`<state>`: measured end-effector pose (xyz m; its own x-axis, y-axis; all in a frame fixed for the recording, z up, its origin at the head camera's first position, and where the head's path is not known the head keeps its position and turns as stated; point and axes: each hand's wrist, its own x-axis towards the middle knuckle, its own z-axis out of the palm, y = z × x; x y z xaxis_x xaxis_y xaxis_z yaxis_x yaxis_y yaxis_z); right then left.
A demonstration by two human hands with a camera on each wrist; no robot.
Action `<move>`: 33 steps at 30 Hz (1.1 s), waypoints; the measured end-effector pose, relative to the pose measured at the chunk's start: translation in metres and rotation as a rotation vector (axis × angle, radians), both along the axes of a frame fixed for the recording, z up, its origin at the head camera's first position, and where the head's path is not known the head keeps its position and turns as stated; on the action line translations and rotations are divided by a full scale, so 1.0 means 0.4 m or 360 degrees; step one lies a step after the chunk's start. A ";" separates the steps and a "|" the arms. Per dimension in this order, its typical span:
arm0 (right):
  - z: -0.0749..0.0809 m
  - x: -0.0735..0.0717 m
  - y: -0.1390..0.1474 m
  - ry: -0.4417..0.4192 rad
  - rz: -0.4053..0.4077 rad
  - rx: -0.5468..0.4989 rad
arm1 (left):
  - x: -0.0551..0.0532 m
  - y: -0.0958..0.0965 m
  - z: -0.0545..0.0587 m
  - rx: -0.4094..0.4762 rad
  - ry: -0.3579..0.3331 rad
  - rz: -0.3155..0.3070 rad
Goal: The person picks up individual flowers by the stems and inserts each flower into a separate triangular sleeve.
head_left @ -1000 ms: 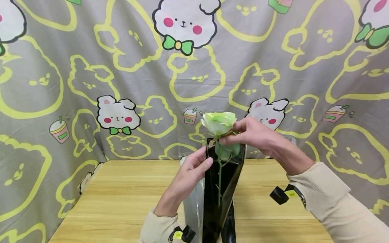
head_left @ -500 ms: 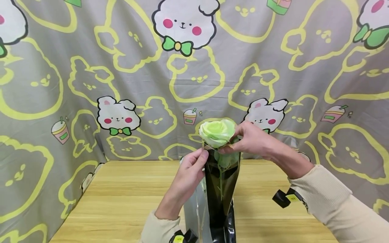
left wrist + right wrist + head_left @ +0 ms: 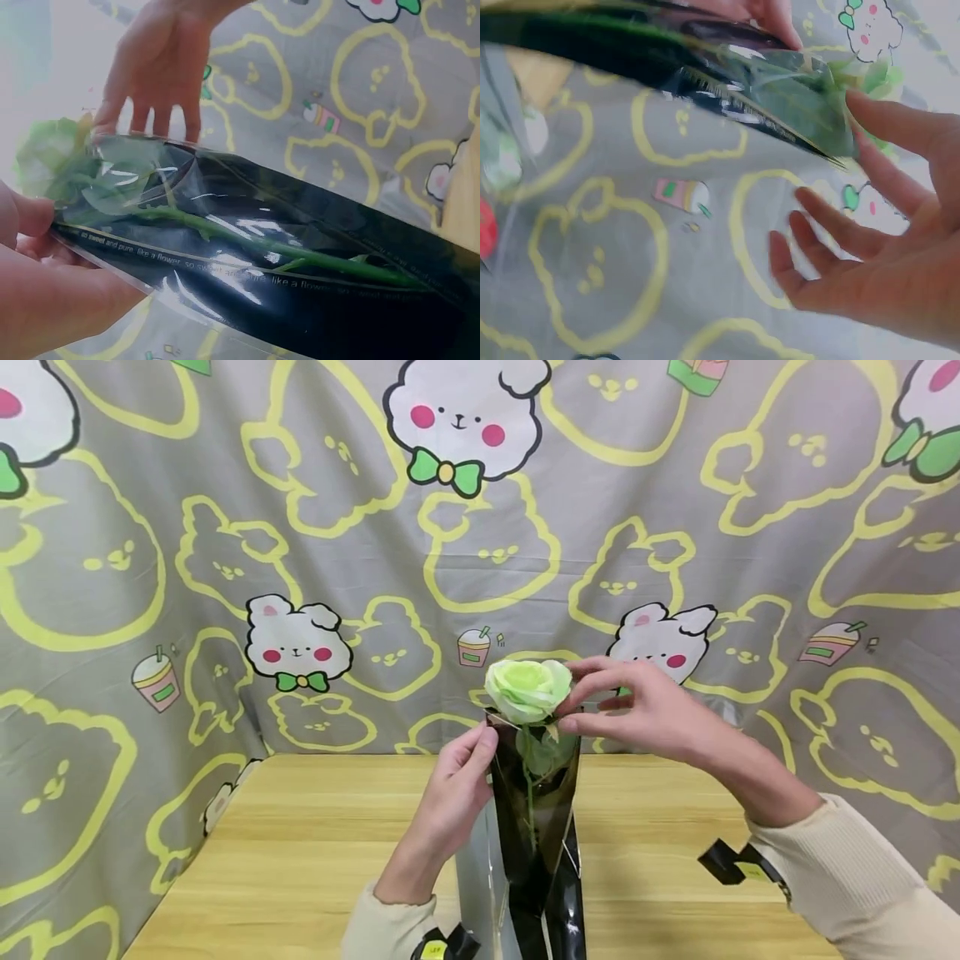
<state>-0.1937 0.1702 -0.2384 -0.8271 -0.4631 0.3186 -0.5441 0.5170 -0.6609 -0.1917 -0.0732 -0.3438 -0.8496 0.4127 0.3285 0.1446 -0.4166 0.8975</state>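
Observation:
A pale green rose (image 3: pixel 527 689) stands upright in a black flower sleeve with a clear front (image 3: pixel 517 852). Its bloom is above the sleeve's mouth, while the green stem (image 3: pixel 232 244) and leaves (image 3: pixel 120 176) show through the film. My left hand (image 3: pixel 456 789) pinches the sleeve's upper left edge between thumb and fingers. On the other side, my right hand (image 3: pixel 648 710) has its thumb and index finger at the bloom's base by the sleeve's rim, the other fingers loosely spread. In the right wrist view those two fingertips touch the rim or petals; which, I cannot tell.
Behind the sleeve is a greyish-white flat wrapper (image 3: pixel 474 877), with glossy black film (image 3: pixel 567 902) at its right. The wooden table (image 3: pixel 315 843) meets a patterned curtain (image 3: pixel 375 552). Blurred green and red things (image 3: pixel 502 161) show at the right wrist view's left edge.
The rose has sunk lower into the sleeve, its bloom now tilted towards me. My right hand has drawn slightly right and its fingers have loosened. The left hand keeps its pinch.

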 end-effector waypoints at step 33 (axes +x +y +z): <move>-0.093 0.011 -0.041 0.0862 -0.0057 -0.0084 | 0.000 -0.018 0.019 -0.0044 -0.0125 -0.0205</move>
